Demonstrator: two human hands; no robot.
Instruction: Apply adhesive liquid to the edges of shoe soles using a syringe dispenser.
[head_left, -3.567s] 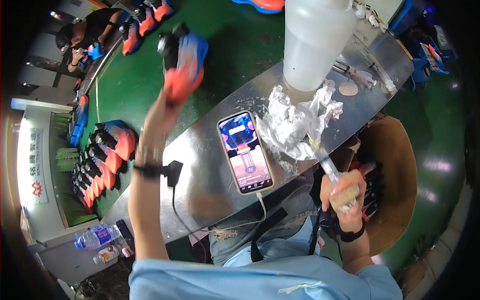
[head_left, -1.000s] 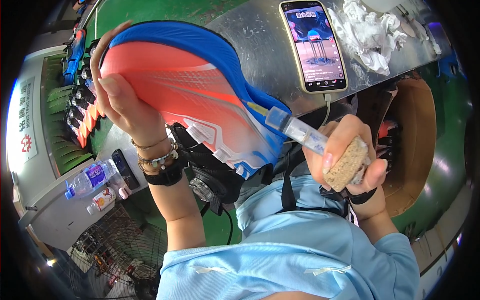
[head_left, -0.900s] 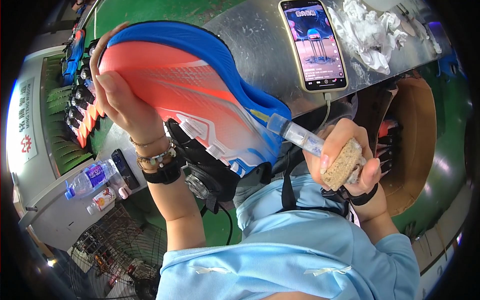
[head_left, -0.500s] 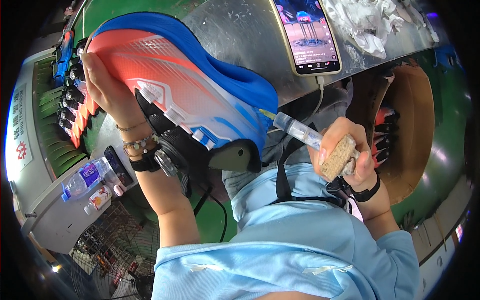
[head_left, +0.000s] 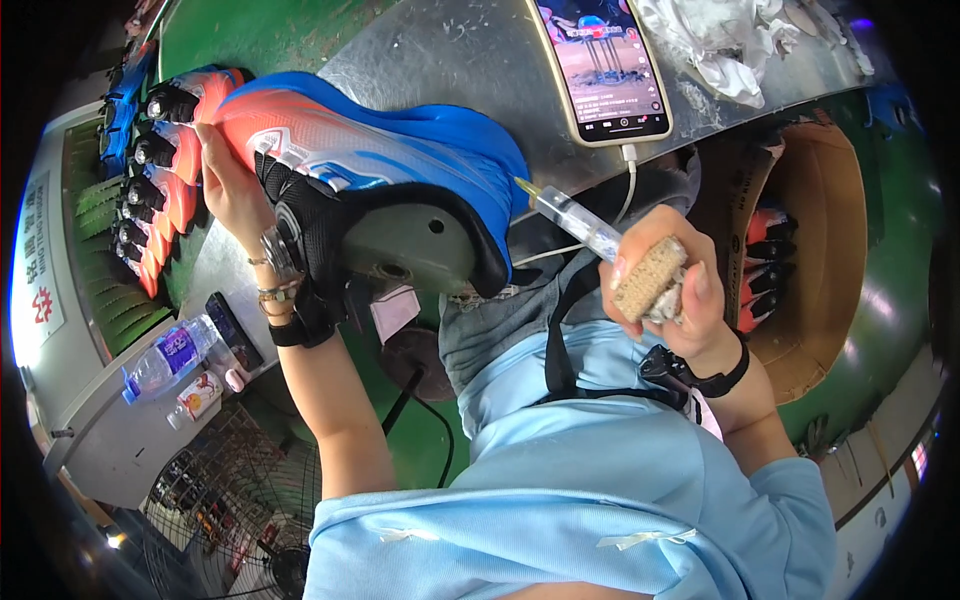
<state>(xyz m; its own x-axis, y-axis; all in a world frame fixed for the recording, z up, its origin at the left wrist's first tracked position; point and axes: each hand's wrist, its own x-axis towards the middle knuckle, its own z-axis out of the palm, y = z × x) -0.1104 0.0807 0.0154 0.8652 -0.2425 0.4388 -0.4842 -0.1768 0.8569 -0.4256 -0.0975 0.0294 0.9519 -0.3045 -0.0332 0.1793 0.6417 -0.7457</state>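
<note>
Left hand grips the shoe by its toe, right hand a syringe.

Bright light is covering the shoe, which is appearing sharp. Dark vignetting is enclosing the corners; fisheye distortion is bending straight edges near the rim. The white sign is washing out at far left. The green floor is reflecting highlights at right.
</note>
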